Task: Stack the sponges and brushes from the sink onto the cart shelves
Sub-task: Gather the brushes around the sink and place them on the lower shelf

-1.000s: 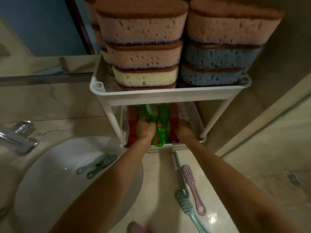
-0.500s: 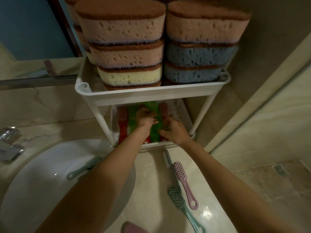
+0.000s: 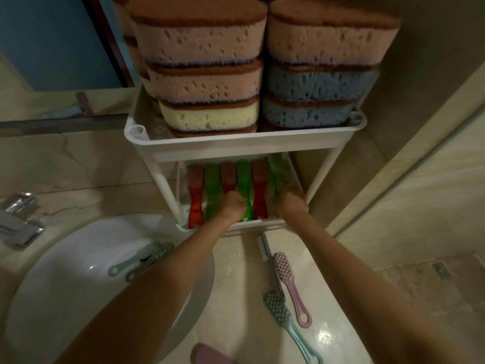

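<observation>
A white cart (image 3: 244,147) stands on the counter. Its top shelf holds two stacks of sponges (image 3: 207,74), pink, yellow and blue. On the lower shelf (image 3: 236,224) red brushes (image 3: 196,190) and green brushes (image 3: 212,190) lie side by side, alternating. My left hand (image 3: 232,204) rests closed over the handles of the middle red and green brushes. My right hand (image 3: 288,200) is closed on the rightmost green brush (image 3: 275,174). In the sink (image 3: 65,285) two grey-green brushes (image 3: 143,257) lie together.
On the counter in front of the cart lie a pink brush (image 3: 290,285), a teal brush (image 3: 286,321) and a thin white-bristled brush (image 3: 263,248). A pink object (image 3: 210,354) sits at the bottom edge. A chrome tap (image 3: 18,219) is at left; a wall is close at right.
My right hand moved right and took the rightmost green brush, setting it at the right end of the row. The brushes now lie spread in an even row. The view shifted slightly.
</observation>
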Tool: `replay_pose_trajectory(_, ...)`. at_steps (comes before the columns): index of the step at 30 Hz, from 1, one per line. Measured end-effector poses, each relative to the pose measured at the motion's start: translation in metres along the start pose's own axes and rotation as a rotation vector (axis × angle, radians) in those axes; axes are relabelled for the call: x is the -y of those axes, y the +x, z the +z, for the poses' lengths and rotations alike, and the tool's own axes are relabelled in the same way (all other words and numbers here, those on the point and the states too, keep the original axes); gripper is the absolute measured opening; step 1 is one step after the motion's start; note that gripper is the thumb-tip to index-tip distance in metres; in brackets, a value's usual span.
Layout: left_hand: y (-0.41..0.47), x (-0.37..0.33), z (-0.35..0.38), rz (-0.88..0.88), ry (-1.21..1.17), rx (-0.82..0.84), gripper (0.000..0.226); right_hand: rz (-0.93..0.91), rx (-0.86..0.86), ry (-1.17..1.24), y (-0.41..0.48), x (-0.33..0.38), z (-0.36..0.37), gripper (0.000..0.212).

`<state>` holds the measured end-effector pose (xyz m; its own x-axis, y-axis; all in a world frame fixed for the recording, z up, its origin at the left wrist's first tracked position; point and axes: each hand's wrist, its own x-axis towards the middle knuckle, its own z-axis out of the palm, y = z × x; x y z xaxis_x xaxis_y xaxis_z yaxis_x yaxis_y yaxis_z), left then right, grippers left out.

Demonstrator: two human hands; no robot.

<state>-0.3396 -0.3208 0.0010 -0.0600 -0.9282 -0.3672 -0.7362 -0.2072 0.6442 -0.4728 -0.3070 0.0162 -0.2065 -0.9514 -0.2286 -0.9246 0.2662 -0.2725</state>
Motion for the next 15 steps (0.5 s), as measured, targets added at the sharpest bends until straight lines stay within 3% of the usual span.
replay_pose_trajectory(5, 0.004, 0.003, 0.004, 0.040, 0.028, 0.040, 0.042, 0.068, 0.126, -0.032, 0.004, 0.000, 0.003, 0.041)
replay_pose_trajectory(9, 0.001, 0.002, 0.006, 0.027, 0.013, 0.034, 0.035, 0.024, 0.223, -0.173, 0.004, 0.006, 0.007, 0.042)
replay_pose_trajectory(15, -0.001, 0.001, 0.005, 0.028, -0.016, 0.048, 0.044, 0.045, 0.208, -0.288, 0.006, 0.007, 0.011, 0.043)
